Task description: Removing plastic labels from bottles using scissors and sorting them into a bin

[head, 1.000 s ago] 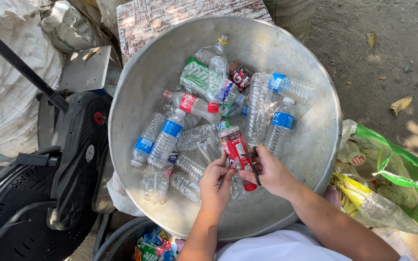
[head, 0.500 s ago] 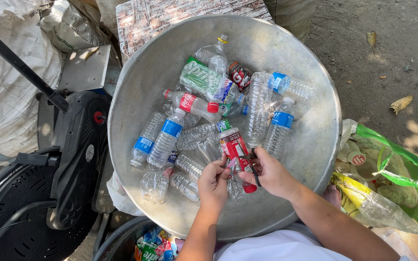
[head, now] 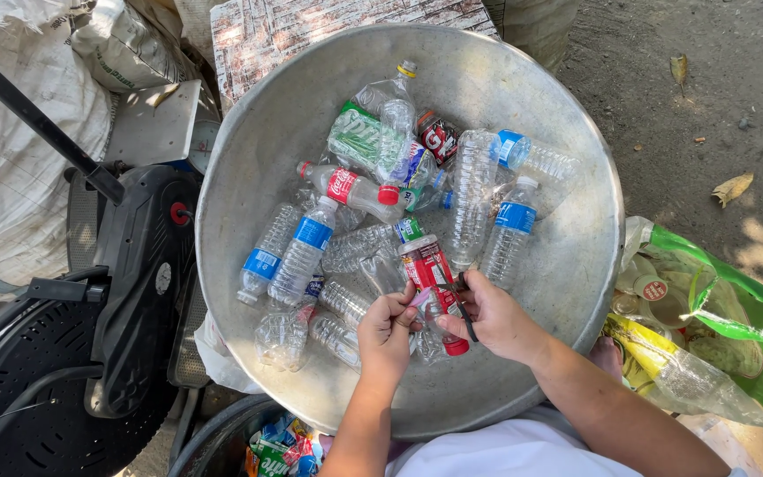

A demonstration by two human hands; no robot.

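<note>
— Where is there room inside the metal basin (head: pixel 249 177)?

— Along its bare left wall, the far rim and the near right side by the right hand (head: pixel 496 322). The middle is crowded with plastic bottles (head: pixel 373 185) lying touching one another.

— And outside it?

— Left, a black fan (head: pixel 72 353) and its pole block the way. Right, a green bag (head: pixel 717 327) sits just beside the rim; beyond it, bare ground (head: pixel 708 79).
</note>
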